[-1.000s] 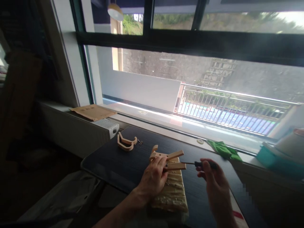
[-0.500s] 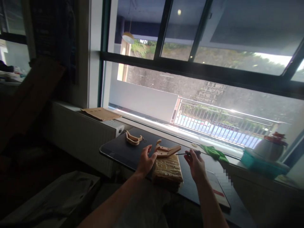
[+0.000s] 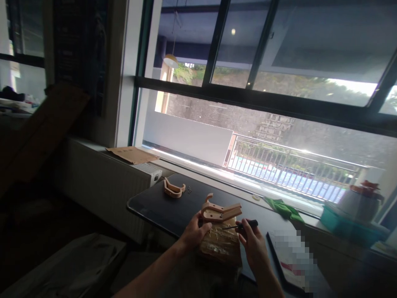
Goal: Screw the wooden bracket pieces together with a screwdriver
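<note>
A pale wooden hook-shaped bracket point(image 3: 220, 212) with screw holes rests on a block wrapped in yellowish film point(image 3: 221, 244) near the table's front edge. My left hand point(image 3: 194, 234) is at the bracket's curved left end, fingers against it and thumb low along the block; part of the fingers is hidden. My right hand point(image 3: 252, 240) grips a screwdriver point(image 3: 248, 224) by its dark handle. Its thin shaft points left, and the tip is just below the bracket, over the block. A small dark screw point(image 3: 221, 215) appears to stand at a hole in the bracket.
Farther left on the dark table point(image 3: 149, 198) lie a second wooden bracket point(image 3: 173, 191) and several small screws point(image 3: 189, 190). A tablet-like board point(image 3: 279, 265) lies at the right. A green cloth point(image 3: 283, 209), a tape roll point(image 3: 256, 198) and a teal basin point(image 3: 341, 219) are by the window.
The screwdriver has shifted left and down from beside the bracket's right end to below it. My left hand has come closer around the bracket's left end. The camera view has shifted slightly.
</note>
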Motion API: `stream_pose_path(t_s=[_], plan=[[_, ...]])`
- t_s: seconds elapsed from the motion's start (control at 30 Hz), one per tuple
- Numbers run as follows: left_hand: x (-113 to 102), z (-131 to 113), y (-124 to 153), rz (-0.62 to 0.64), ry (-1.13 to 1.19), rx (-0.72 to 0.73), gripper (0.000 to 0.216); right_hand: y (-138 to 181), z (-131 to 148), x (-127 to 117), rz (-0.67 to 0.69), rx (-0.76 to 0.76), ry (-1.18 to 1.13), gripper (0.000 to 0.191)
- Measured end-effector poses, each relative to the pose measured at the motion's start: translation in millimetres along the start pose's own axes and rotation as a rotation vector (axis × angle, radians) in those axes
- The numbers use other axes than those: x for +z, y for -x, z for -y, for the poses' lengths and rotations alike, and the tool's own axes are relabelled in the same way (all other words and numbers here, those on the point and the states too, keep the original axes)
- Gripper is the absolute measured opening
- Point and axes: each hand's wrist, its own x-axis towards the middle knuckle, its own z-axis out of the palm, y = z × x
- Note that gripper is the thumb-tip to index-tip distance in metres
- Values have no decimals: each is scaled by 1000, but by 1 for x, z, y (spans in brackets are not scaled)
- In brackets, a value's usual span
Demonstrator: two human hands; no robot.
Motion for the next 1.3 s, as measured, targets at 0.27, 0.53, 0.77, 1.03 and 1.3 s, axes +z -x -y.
stream_pose_path(t_s=[0.27,0.53,0.77,1.03,1.3], plan=[[-9,-2,-25,181,161,40,47,-27,56,31,81,-267,234,47],[-16,10,-28,273,274,-40,53,-50,59,45,139,-291,363,47],[-17,10,-29,282,270,-68,50,-56,38,38,150,-200,391,43],[-19,15,-30,287,239,-35,48,-63,48,35,229,-128,405,43],[-20,30,-34,179,183,46,41,-64,59,40,307,-136,472,31]])
